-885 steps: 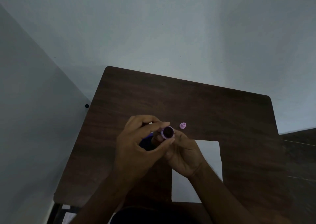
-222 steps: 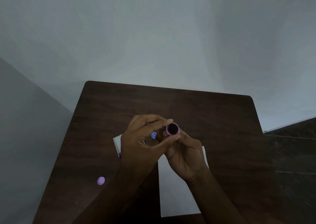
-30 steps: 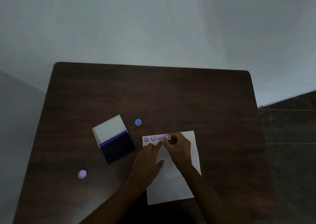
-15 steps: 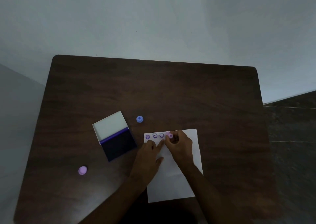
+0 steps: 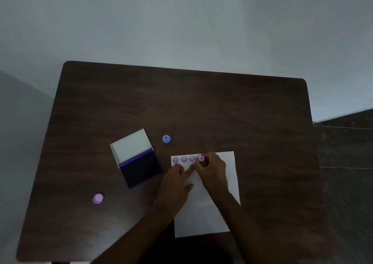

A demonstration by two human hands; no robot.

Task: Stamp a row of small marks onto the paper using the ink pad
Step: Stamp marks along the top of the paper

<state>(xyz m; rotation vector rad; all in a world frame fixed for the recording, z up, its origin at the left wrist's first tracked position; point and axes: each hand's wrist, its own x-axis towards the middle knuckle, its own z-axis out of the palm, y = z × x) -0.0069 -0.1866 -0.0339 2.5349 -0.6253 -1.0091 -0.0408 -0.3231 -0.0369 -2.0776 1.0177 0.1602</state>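
A white sheet of paper lies on the dark wooden table. Along its top edge runs a row of three purple marks: a flower, then two smiley faces. My right hand pinches a small pink stamp and holds it down on the paper just right of the third mark. Beside it my left hand rests flat on the sheet, its fingertip touching the paper by the stamp. The open ink pad, dark blue with a white lid, lies to the left of the paper.
A blue stamp stands on the table above the paper's left corner. A purple cap or stamp lies at the lower left. A pale wall rises behind the table, and dark floor shows on the right.
In the oldest frames both hands held the stamp up near the camera. Over the last second the hands have stayed on the paper with the stamp pressed at the fourth place; only the camera shifted.
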